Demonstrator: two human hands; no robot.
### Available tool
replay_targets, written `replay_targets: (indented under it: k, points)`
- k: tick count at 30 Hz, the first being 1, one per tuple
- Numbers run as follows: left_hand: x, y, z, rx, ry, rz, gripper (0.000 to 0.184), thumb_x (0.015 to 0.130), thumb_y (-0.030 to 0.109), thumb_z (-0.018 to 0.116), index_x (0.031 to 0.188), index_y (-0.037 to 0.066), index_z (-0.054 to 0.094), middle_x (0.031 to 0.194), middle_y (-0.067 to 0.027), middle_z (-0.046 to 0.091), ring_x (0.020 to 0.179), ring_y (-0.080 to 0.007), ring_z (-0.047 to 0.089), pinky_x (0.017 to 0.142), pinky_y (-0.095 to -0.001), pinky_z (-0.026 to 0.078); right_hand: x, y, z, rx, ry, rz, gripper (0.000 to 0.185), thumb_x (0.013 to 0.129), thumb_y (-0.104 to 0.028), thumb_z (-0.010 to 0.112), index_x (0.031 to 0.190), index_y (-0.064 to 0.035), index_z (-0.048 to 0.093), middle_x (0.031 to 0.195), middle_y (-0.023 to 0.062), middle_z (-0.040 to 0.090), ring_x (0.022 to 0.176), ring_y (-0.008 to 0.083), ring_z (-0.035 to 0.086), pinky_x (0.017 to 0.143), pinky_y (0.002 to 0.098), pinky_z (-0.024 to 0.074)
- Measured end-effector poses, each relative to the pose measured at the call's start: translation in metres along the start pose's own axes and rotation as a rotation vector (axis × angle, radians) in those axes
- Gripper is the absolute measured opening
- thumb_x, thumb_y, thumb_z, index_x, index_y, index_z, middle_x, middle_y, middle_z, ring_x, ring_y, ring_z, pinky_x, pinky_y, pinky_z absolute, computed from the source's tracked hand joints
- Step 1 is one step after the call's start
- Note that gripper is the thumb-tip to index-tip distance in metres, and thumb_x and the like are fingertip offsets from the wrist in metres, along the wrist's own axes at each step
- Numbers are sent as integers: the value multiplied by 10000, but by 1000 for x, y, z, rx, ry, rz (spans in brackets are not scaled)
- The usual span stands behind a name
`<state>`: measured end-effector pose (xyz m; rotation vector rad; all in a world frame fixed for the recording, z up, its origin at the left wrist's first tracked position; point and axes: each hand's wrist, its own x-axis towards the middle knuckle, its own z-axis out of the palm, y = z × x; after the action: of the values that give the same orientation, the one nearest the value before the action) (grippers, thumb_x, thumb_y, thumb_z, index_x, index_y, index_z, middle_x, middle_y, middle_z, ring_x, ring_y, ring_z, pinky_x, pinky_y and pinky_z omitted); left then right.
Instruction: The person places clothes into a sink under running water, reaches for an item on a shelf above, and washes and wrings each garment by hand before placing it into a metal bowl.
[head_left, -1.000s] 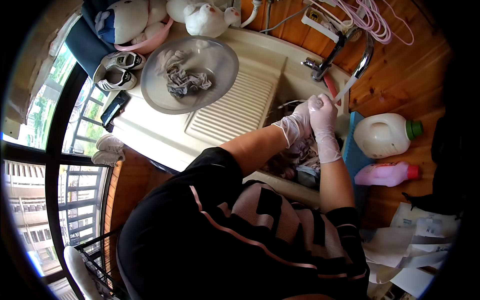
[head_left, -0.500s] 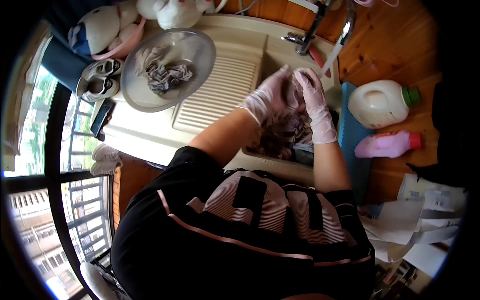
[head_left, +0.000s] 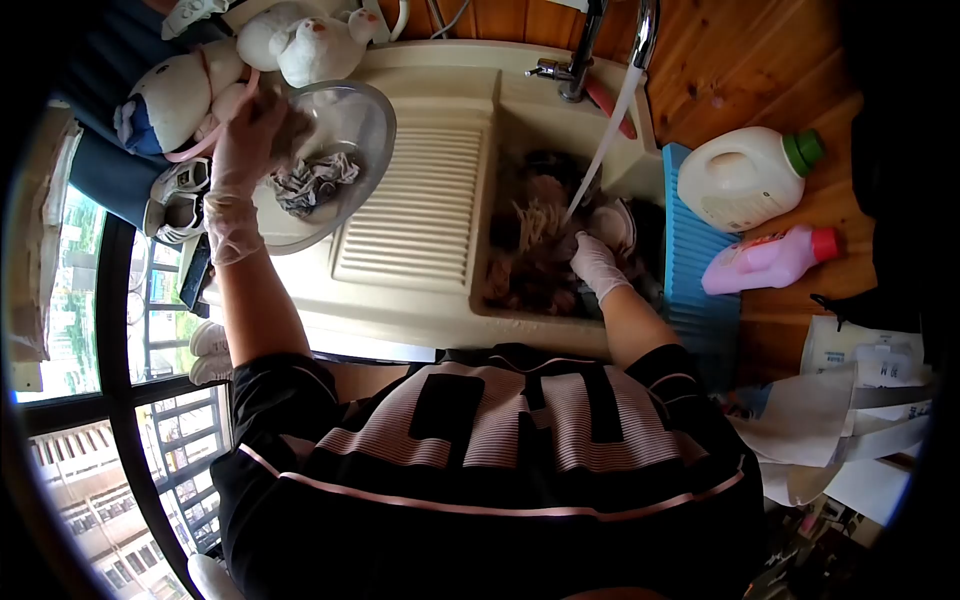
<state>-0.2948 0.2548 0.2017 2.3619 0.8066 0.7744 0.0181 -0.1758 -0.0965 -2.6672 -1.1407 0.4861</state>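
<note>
My left hand (head_left: 245, 165), in a thin clear glove, is over the left rim of the grey translucent basin (head_left: 378, 130). A blurred greyish cloth (head_left: 290, 130) hangs at its fingers. Crumpled grey cloth (head_left: 318, 183) lies in the basin. My right hand (head_left: 597, 265), also gloved, is down in the sink (head_left: 485, 200) among wet, dark and pinkish clothes (head_left: 535, 225); its fingertips are closed at the cloth there. Water (head_left: 605, 140) runs from the faucet (head_left: 645, 35) into the sink just above it.
Right of the sink are a blue washboard (head_left: 690, 235), a white green-capped jug (head_left: 745, 180) and a pink red-capped bottle (head_left: 768, 262). White sneakers (head_left: 180, 205), a dark phone (head_left: 196, 275) and plush toys (head_left: 325, 50) surround the basin. A ribbed drainboard (head_left: 415, 200) lies between basin and sink.
Both hands were together over the sink. My left hand has moved left to the basin with cloth, and my right hand has lowered into the clothes. The view has shifted.
</note>
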Motion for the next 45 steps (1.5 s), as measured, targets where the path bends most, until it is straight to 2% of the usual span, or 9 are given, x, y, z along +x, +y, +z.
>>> replay_targets:
  k: [5, 12, 16, 18, 21, 27, 36, 41, 45]
  points:
    - [-40, 12, 18, 588, 75, -28, 361, 825, 357, 576, 1043, 75, 636, 1022, -205, 620, 965, -355, 582, 839, -413, 456, 9, -55, -109, 308, -185, 9, 318, 792, -246, 580, 974, 10, 632, 963, 224, 631, 939, 340, 606, 831, 375, 463]
    - [-29, 98, 126, -609, -57, -96, 247, 812, 193, 650, 1037, 90, 645, 960, -114, 668, 862, -163, 646, 743, -274, 505, 26, -66, -185, 1010, -3, -102, 278, 843, -196, 549, 988, 37, 596, 839, 111, 637, 785, 211, 598, 713, 312, 464]
    - [-41, 119, 238, -531, -511, 272, 367, 816, 312, 654, 1035, 21, 609, 954, -118, 665, 869, -200, 633, 809, -282, 490, 8, -97, -224, 570, 367, -133, 307, 867, -251, 573, 998, 26, 597, 860, 113, 652, 785, 182, 598, 713, 307, 465]
    - [-48, 142, 277, -640, -586, 15, 607, 781, 331, 687, 1208, -55, 492, 1087, -190, 609, 1048, -257, 576, 925, -317, 430, 8, -106, -232, 700, 440, -205, 311, 870, -258, 583, 996, 25, 602, 826, 67, 643, 744, 146, 559, 697, 293, 455]
    - [-52, 197, 291, -474, -295, 222, 681, 706, 332, 733, 1202, -66, 490, 1082, -228, 595, 1055, -311, 569, 910, -327, 430, 8, -113, -241, 726, 411, -144, 269, 861, -212, 617, 977, 31, 628, 820, 23, 641, 714, 97, 529, 671, 259, 448]
    - [-25, 174, 312, -778, -596, -115, 529, 709, 312, 727, 1083, -32, 579, 895, -165, 658, 822, -230, 622, 773, -313, 465, 22, -98, -249, 909, 419, -137, 313, 840, -239, 657, 950, 53, 644, 750, 22, 643, 679, 83, 519, 642, 252, 447]
    - [-46, 133, 294, -216, -974, 157, 517, 725, 437, 694, 1033, 25, 644, 950, -117, 667, 911, -197, 606, 827, -332, 451, 14, -103, -272, 733, 355, -214, 278, 839, -239, 661, 886, 35, 645, 709, -12, 581, 682, 63, 495, 632, 215, 412]
    - [-15, 173, 246, -1072, -662, 138, 823, 763, 241, 740, 1416, 120, 254, 1405, -103, 358, 1259, -210, 351, 1025, -351, 311, 16, -101, -271, 924, 84, -369, 227, 873, -169, 621, 988, 26, 621, 867, -15, 591, 775, 57, 503, 709, 190, 419]
    - [18, 198, 256, -638, -880, 197, 599, 752, 208, 747, 1273, 70, 485, 1095, -91, 628, 980, -142, 571, 837, -269, 453, 26, -99, -280, 1047, 11, -448, 220, 876, -150, 616, 1012, 23, 609, 891, -21, 597, 799, 51, 523, 746, 183, 422]
